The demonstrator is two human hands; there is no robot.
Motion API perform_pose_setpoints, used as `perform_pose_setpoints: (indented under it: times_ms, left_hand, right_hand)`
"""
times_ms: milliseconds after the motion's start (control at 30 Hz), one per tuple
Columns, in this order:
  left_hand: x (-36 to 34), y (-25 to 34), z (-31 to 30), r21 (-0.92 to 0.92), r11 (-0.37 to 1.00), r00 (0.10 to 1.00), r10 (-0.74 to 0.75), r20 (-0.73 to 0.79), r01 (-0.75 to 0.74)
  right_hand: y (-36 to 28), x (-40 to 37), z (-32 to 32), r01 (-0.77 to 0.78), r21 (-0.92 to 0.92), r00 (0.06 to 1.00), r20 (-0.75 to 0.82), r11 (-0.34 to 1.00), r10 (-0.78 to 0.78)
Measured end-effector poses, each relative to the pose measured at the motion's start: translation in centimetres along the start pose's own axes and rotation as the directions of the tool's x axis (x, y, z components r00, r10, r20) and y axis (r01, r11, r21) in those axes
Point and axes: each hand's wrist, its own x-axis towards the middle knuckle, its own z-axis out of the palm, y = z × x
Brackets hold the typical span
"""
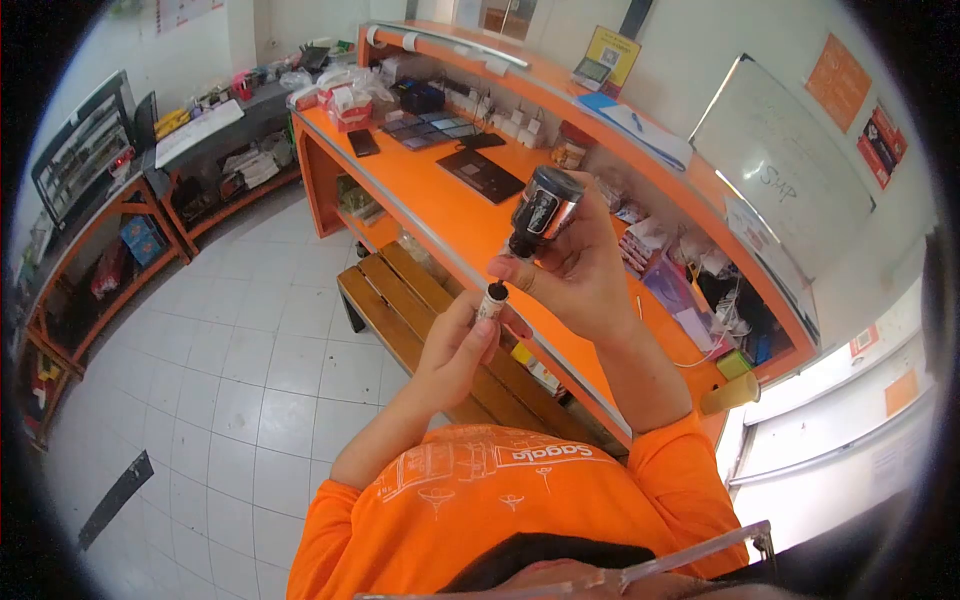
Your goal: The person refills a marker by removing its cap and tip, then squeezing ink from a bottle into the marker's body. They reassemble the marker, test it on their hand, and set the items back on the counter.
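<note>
In the middle of the head view, my left hand (pixel 462 345) is closed round a small pale cylinder (pixel 492 302) with a dark open top. Above it and to the right, my right hand (pixel 575 270) grips a dark bottle (pixel 545 208) with a label, tilted with its neck pointing down. The bottle's neck is just over the top of the cylinder, and something thin and dark shows between them. Whether the two touch is too small to tell.
An orange counter (pixel 400 170) holds a phone (pixel 363 143), a dark flat panel (pixel 480 176) and bags. Below it stands a slatted wooden bench (pixel 400 290). Shelves with goods line the left wall; a whiteboard (pixel 790 150) is at right. A yellowish cup (pixel 731 394) stands near the counter's right end.
</note>
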Motion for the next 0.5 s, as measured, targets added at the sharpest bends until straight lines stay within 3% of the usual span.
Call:
perform_pose_setpoints:
  times_ms: [500]
  left_hand:
    - [0.71,-0.21,-0.37,-0.048,0.999,1.000,0.023,0.019,-0.022]
  right_hand:
    - [-0.68,0.79,0.47,0.050,-0.067,0.999,-0.010,0.997,-0.050]
